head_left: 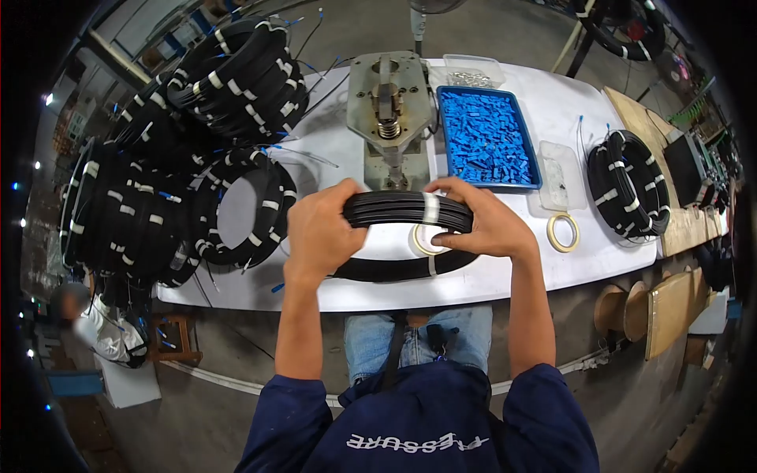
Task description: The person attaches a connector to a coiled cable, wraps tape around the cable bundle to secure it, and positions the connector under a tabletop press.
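Note:
A coil of black cable (386, 210), bound with white tape, is held between my two hands at the front of the white table. My left hand (322, 229) is wrapped round its left side. On the right, my right hand (485, 221) grips the coil beside a white tape band, thumb below and fingers over the top. The coil's lower edge is near the table's front edge. Through its opening I see part of a tape roll (428, 238). Just behind the coil stands a metal press (389, 118).
Stacked black cable coils (236, 79) crowd the left side. A blue tray (538, 177) of blue connectors sits behind my right hand, with a clear box (473, 72) of small metal parts beyond. Rightward lie a yellowish tape roll (563, 232) and another cable coil (628, 185).

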Tool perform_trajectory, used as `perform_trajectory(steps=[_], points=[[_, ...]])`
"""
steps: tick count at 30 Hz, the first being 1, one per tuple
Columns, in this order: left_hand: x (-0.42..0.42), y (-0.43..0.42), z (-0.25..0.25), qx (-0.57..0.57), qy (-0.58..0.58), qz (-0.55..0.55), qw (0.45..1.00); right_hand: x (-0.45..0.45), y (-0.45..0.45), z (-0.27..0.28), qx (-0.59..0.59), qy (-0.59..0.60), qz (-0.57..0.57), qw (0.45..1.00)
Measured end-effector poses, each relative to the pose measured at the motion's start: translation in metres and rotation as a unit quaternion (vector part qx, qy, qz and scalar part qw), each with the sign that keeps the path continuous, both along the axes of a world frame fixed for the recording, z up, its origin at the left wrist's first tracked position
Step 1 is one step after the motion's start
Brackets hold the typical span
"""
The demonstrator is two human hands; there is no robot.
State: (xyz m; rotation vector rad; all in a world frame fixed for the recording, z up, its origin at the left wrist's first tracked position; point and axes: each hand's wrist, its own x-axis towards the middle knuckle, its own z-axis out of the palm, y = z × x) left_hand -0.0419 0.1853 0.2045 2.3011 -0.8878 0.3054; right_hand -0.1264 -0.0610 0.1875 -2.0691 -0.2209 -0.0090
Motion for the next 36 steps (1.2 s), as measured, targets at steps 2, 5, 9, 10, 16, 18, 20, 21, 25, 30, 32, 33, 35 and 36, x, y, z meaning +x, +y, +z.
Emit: perform_trajectory(steps=[2, 5, 9, 10, 16, 18, 20, 21, 25, 30, 32, 33, 35, 36], points=[[0.004, 0.012, -0.006, -0.033, 0.023, 0.028, 0.999, -0.004, -0.011, -0.008, -0.059, 0.133, 0.019, 0.989], [0.009, 0.026, -0.009, -0.035, 0.028, 0.031, 0.999, -0.007, -0.014, -0.042, 0.054, 0.12, 0.024, 0.991], [0.01, 0.028, -0.012, -0.039, 0.027, 0.024, 0.999, -0.005, -0.005, -0.038, 0.126, 0.097, 0.016, 0.987], [0.01, 0.027, -0.011, -0.024, 0.022, 0.031, 0.999, -0.003, -0.004, -0.035, 0.095, 0.073, 0.009, 0.993], [-0.002, -0.005, 0.005, 0.045, -0.005, -0.004, 0.999, 0.003, 0.029, 0.02, -0.01, -0.116, -0.051, 0.992], [-0.01, -0.022, 0.007, 0.021, -0.045, -0.028, 0.998, 0.006, 0.043, 0.029, -0.102, -0.13, -0.076, 0.983], [-0.011, -0.029, 0.009, 0.031, -0.027, -0.031, 0.999, 0.007, 0.044, 0.024, -0.162, -0.124, -0.092, 0.975], [-0.011, -0.031, 0.009, 0.042, -0.01, -0.043, 0.998, 0.007, 0.042, 0.022, -0.222, -0.118, -0.116, 0.961], [-0.012, -0.033, 0.009, 0.049, -0.009, -0.045, 0.998, 0.004, 0.039, 0.02, -0.207, -0.119, -0.125, 0.963], [-0.011, -0.029, 0.015, 0.064, 0.024, -0.084, 0.994, 0.003, 0.031, 0.018, -0.18, -0.128, -0.121, 0.968], [-0.013, -0.033, 0.014, 0.084, 0.006, -0.065, 0.994, 0.003, 0.029, 0.012, -0.191, -0.151, -0.123, 0.962], [-0.014, -0.034, 0.013, 0.104, -0.012, -0.045, 0.994, 0.004, 0.028, 0.011, -0.202, -0.175, -0.124, 0.956], [-0.013, -0.037, 0.009, 0.101, -0.019, -0.039, 0.994, 0.005, 0.028, 0.011, -0.188, -0.194, -0.128, 0.954], [-0.012, -0.04, 0.008, 0.097, -0.026, -0.035, 0.994, 0.004, 0.027, 0.01, -0.175, -0.212, -0.134, 0.952]])
